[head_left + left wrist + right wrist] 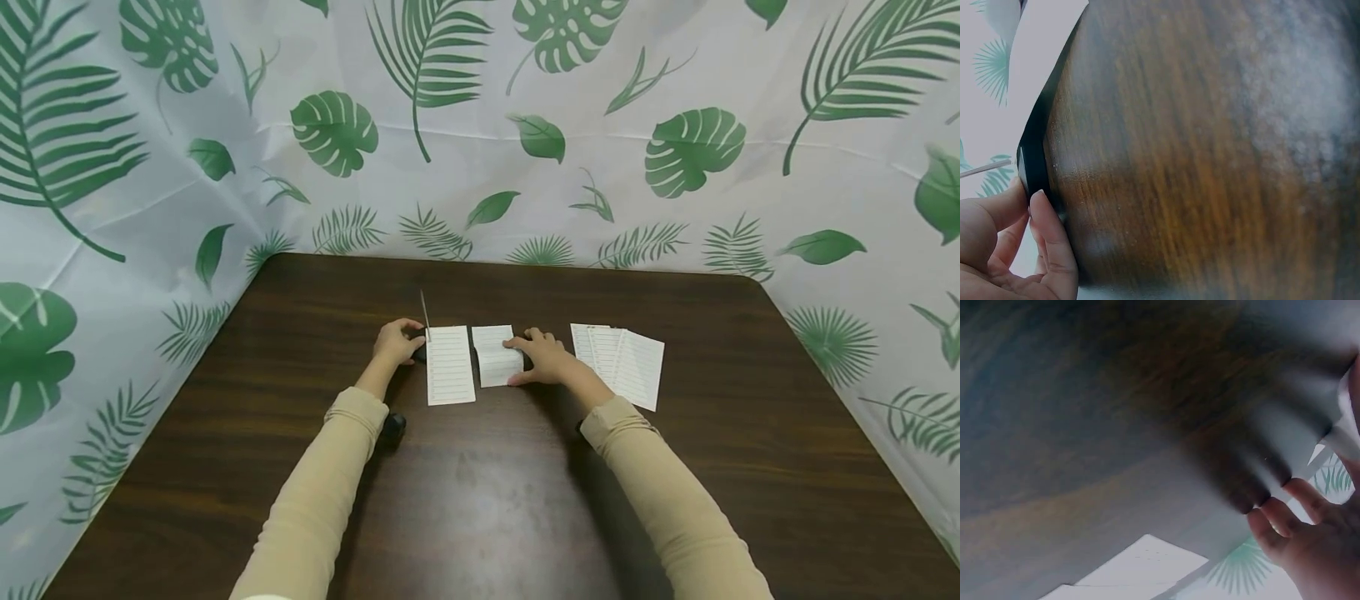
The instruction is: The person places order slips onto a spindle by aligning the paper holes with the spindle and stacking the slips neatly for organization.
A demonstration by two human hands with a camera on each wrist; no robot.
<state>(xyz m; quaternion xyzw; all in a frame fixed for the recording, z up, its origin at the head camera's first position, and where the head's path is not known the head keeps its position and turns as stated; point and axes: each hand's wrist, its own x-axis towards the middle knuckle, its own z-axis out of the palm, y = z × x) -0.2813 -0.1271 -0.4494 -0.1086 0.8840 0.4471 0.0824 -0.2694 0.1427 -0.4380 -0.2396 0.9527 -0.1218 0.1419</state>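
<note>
In the head view my left hand [395,343] pinches the edge of a flat black thing [1036,165] between thumb and fingers. A lined white sheet [451,367] lies over that black thing, most of which it hides. A thin pale rod [424,310] sticks up by the sheet's upper left corner. Beside this sheet is a second, smaller-looking white sheet [495,367], bent across its middle. My right hand [546,357] grips its right side, index finger over the paper and thumb at the lower corner. The other right fingertips [1261,519] rest at the tabletop.
Several loose lined sheets [633,367] lie overlapped and fanned to the right of my right hand. The dark wooden table [480,508] reaches back to a white cloth with green leaf prints [333,133]. A black wrist strap part [392,431] shows by the left sleeve.
</note>
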